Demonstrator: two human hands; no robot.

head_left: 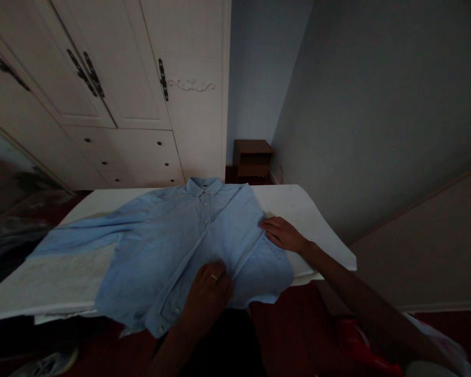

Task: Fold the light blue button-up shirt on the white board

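Observation:
A light blue button-up shirt (172,241) lies spread face up on a white table (298,209), collar at the far side, one sleeve stretched to the left. A sleeve is folded across its right half. My left hand (210,290), with a ring on one finger, rests on the shirt near its lower middle; the fingers curl down against the cloth. Over at the shirt's right edge, my right hand (282,233) lies fairly flat with fingers pressed on the folded sleeve.
White wardrobe doors and drawers (133,104) stand behind the table. A small brown nightstand (253,157) sits in the far corner. The grey wall runs along the right. The floor is dark red, with a shoe (49,364) at lower left.

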